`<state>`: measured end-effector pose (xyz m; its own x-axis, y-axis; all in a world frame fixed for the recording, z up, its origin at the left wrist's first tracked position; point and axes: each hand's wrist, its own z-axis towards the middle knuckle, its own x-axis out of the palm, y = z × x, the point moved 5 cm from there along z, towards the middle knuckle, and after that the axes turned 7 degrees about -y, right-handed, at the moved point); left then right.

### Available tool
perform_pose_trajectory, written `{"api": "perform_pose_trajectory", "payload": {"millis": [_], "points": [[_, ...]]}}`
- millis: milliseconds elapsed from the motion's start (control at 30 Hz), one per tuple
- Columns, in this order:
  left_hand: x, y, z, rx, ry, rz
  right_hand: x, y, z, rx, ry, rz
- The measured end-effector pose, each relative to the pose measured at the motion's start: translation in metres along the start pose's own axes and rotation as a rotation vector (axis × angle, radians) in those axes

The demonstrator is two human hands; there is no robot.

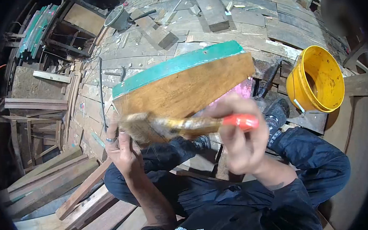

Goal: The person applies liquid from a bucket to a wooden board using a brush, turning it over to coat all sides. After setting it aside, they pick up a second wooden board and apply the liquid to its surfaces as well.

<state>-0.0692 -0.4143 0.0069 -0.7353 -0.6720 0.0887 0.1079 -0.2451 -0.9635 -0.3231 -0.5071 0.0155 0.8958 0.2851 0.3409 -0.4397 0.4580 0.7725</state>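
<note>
A paintbrush with a red handle end lies across my view, its bristles pointing left. My right hand is closed around the handle near the red end. Beside the bristle tips, my left hand has its thumb and fingers pointing up, with a ring on one finger. The upper fingers there are blurred. Behind both hands leans a brown wooden piece with a green painted top edge. The brush overlaps its lower left part. A pink surface shows under its right end.
A yellow bucket stands on the right near my foot. Stacked timber fills the left side. Farther off are wooden blocks and a grey pail. Wood scraps and a dark cable lie on the plank floor.
</note>
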Motion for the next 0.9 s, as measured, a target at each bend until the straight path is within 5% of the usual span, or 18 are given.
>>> {"api": "perform_pose_trajectory", "payload": {"millis": [67,100,367,700,900], "points": [[0.004,-0.003,-0.001,0.003,-0.019,0.009,-0.007,-0.023,0.006,0.139,-0.077,0.022],[0.004,-0.004,-0.002,0.006,-0.038,0.023,-0.004,-0.037,0.004,0.347,-0.210,0.374],[0.001,-0.003,-0.004,-0.026,0.021,-0.043,-0.109,-0.192,-0.017,0.717,-0.248,0.333],[0.000,-0.002,-0.003,-0.059,-0.008,-0.033,-0.241,-0.255,-0.067,0.831,-0.562,0.237],[0.003,-0.003,-0.001,-0.028,-0.008,-0.079,-0.286,-0.254,-0.071,0.683,-0.817,0.064]]}}
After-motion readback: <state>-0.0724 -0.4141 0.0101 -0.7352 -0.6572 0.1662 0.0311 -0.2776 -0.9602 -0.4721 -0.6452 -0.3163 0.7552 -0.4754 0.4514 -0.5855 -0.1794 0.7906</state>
